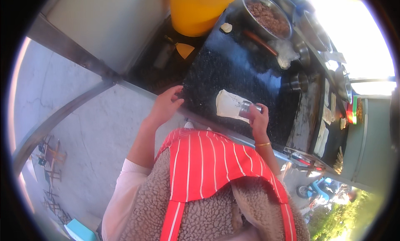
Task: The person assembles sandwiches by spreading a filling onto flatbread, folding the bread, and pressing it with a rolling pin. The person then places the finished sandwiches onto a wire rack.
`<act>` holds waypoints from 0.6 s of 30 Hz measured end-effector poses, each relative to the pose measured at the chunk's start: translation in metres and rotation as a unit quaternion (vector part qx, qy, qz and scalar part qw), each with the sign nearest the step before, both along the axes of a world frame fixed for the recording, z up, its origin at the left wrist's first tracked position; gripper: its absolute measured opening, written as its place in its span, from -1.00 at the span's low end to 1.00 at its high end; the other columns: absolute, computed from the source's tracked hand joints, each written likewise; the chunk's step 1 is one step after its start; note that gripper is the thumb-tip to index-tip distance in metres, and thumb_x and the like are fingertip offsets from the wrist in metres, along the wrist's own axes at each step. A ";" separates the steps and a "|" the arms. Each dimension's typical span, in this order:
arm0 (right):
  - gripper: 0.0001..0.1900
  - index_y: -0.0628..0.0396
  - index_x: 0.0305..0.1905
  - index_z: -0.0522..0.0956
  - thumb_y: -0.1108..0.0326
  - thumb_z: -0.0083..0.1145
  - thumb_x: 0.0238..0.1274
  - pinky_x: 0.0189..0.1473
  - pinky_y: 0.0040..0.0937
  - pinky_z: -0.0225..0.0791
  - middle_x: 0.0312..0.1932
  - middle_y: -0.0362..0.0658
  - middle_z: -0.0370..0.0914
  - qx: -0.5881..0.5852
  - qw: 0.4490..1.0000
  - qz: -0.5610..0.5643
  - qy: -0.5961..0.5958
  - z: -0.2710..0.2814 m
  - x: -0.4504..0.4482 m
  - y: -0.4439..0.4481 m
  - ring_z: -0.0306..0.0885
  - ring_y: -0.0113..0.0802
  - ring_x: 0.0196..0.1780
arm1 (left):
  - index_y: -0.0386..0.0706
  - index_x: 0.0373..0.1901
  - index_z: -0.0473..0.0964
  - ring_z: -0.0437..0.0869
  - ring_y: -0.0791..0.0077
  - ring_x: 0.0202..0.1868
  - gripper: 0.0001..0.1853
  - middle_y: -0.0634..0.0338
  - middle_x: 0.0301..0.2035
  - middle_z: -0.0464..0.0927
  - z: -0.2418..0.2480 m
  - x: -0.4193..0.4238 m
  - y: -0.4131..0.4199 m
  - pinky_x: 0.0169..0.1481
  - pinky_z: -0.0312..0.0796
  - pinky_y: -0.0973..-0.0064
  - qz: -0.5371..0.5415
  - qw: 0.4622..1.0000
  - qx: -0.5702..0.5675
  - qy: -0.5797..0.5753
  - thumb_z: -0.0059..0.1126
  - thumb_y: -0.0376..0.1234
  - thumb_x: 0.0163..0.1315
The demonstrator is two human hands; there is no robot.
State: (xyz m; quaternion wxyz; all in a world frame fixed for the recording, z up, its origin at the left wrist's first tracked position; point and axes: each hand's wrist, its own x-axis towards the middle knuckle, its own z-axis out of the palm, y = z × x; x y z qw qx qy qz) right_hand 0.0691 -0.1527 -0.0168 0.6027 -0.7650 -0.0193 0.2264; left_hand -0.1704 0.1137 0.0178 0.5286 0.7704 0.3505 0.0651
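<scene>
A flat, roughly rectangular piece of white dough [230,104] lies near the front edge of the black worktop [206,75]. Dark specks dot the dough's middle and right part. My right hand [260,118] grips a small metal shaker [246,108], tilted on its side over the right end of the dough. The shaker and fingers hide part of that end. My left hand [167,105] holds nothing; its fingers are apart and slightly bent beside the worktop's left front corner, away from the dough.
A steel bowl of brown crumbly filling [254,7], a wooden rolling pin [261,42], a plastic bag [286,55] and a dough lump [226,27] are at the back. A scraper [184,50] lies by a yellow bucket [200,13]. Pale dough strips [325,141] lie on the right-hand dark surface.
</scene>
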 end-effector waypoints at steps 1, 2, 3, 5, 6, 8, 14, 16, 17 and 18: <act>-0.62 0.14 0.07 0.43 0.17 0.26 0.32 -0.69 -0.62 0.05 -0.39 -0.11 0.59 -0.028 0.999 -0.008 0.022 0.000 -0.003 -0.001 0.34 -0.59 -0.62 | -0.16 0.34 0.41 0.60 0.19 0.14 -0.48 0.01 0.19 0.55 0.001 -0.001 -0.001 0.25 0.45 0.33 -0.007 1.000 -0.003 0.013 0.18 -0.33 0.33; -0.63 0.13 0.07 0.43 0.17 0.25 0.33 -0.69 -0.62 0.04 -0.37 -0.10 0.60 -0.009 0.999 -0.012 0.039 0.004 -0.009 -0.008 0.34 -0.57 -0.62 | -0.16 0.33 0.41 0.60 0.19 0.14 -0.48 0.01 0.18 0.56 0.004 -0.002 -0.002 0.25 0.45 0.32 -0.014 1.000 -0.006 0.027 0.18 -0.33 0.33; -0.64 0.12 0.06 0.43 0.16 0.24 0.34 -0.70 -0.61 0.03 -0.36 -0.09 0.60 0.010 0.998 -0.014 0.058 0.007 -0.014 -0.015 0.34 -0.56 -0.62 | -0.16 0.33 0.41 0.60 0.19 0.14 -0.48 0.01 0.18 0.56 0.006 -0.004 -0.004 0.25 0.45 0.31 -0.020 0.999 -0.009 0.041 0.18 -0.33 0.33; -0.64 0.09 0.07 0.43 0.11 0.18 0.38 -0.68 -0.60 0.07 -0.32 -0.08 0.61 0.000 0.995 -0.003 0.102 0.004 -0.013 -0.020 0.36 -0.55 -0.59 | -0.15 0.35 0.39 0.60 0.18 0.15 -0.46 0.01 0.20 0.54 0.002 -0.002 -0.004 0.25 0.45 0.30 -0.024 0.998 -0.041 0.030 0.20 -0.32 0.32; -0.64 0.08 0.08 0.43 0.08 0.15 0.40 -0.67 -0.59 0.08 -0.30 -0.08 0.61 0.000 0.993 0.002 0.120 0.008 -0.010 -0.015 0.36 -0.54 -0.58 | -0.14 0.36 0.39 0.60 0.18 0.15 -0.44 0.01 0.22 0.53 0.003 0.003 -0.003 0.25 0.45 0.29 -0.026 0.998 -0.052 0.021 0.21 -0.31 0.32; -0.66 0.05 0.08 0.43 0.05 0.06 0.46 -0.63 -0.58 0.13 -0.29 -0.08 0.61 0.076 0.976 0.054 0.197 0.017 -0.010 -0.007 0.39 -0.54 -0.55 | -0.12 0.40 0.34 0.58 0.18 0.17 -0.37 0.01 0.27 0.47 0.008 0.018 -0.011 0.26 0.44 0.29 -0.057 0.997 -0.056 -0.005 0.26 -0.29 0.29; -0.37 0.06 0.45 0.13 -0.15 -0.19 0.56 -0.34 -0.52 0.42 -0.07 -0.06 0.59 0.138 0.935 0.302 0.122 0.065 -0.044 0.065 0.51 -0.46 -0.33 | -0.15 0.39 0.29 0.52 0.24 0.22 -0.18 0.03 0.28 0.41 0.023 0.075 -0.040 0.27 0.42 0.34 -0.150 0.968 0.000 -0.199 0.48 -0.34 0.05; -0.26 0.07 0.57 -0.04 -0.16 -0.18 0.56 -0.18 -0.44 0.45 -0.03 -0.11 0.54 0.135 0.928 0.338 0.080 0.061 -0.043 0.068 0.54 -0.39 -0.16 | -0.18 0.26 0.37 0.51 0.24 0.22 -0.26 0.05 0.15 0.47 0.033 0.075 -0.027 0.30 0.38 0.33 -0.122 0.972 -0.033 -0.198 0.50 -0.37 0.00; -0.22 0.07 0.60 -0.11 -0.15 -0.16 0.56 -0.11 -0.41 0.44 -0.01 -0.14 0.52 0.117 0.927 0.350 0.060 0.051 -0.039 0.063 0.55 -0.37 -0.09 | -0.20 0.25 0.39 0.51 0.24 0.21 -0.30 0.04 0.14 0.48 0.043 0.072 -0.022 0.30 0.38 0.33 -0.077 0.971 -0.099 -0.203 0.48 -0.39 0.01; -0.22 0.08 0.60 -0.10 -0.12 -0.12 0.56 -0.08 -0.40 0.43 -0.05 -0.16 0.53 0.129 0.931 0.340 0.044 0.049 -0.036 0.050 0.55 -0.37 -0.07 | -0.21 0.24 0.39 0.52 0.21 0.19 -0.31 0.02 0.13 0.48 0.037 0.071 -0.004 0.29 0.37 0.32 -0.071 0.979 0.007 -0.193 0.46 -0.41 0.01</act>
